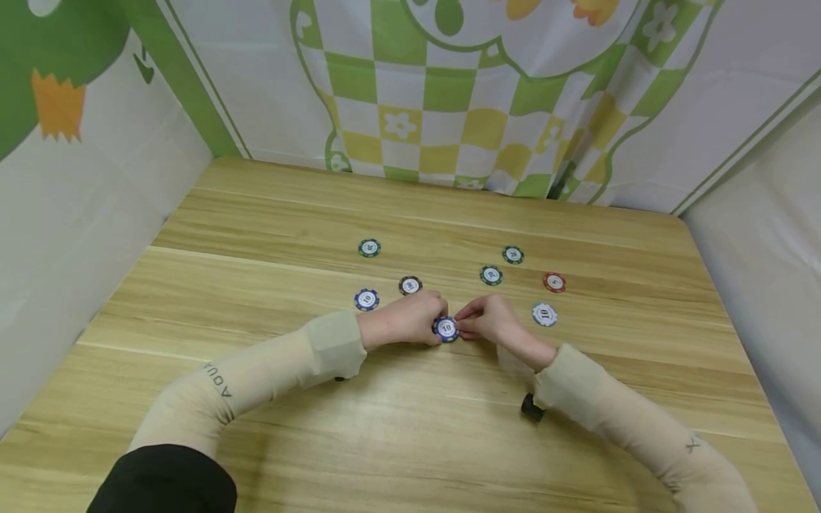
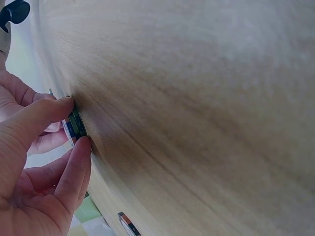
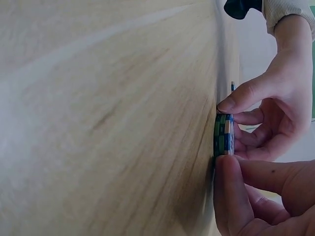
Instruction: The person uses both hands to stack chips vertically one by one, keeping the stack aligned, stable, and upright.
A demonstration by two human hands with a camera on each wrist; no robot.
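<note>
A short stack of poker chips (image 1: 445, 328) sits on the table between the two hands, a blue chip marked 10 on top and green chips beneath it. My left hand (image 1: 410, 318) holds the stack from the left, its thumb and fingers on the rim, as the left wrist view also shows. From the other side my right hand (image 1: 494, 320) pinches the stack's edge with its fingertips (image 3: 227, 167). Left of the hands lie a black chip (image 1: 410, 286) and a blue chip (image 1: 367, 299). A white-and-blue chip (image 1: 544, 314) lies to the right.
Farther back on the wooden table (image 1: 288, 434) are a green chip (image 1: 369, 248) at left, two more green chips (image 1: 491, 275) at right and a red chip (image 1: 554, 282). A patterned curtain (image 1: 442, 121) hangs behind the far edge.
</note>
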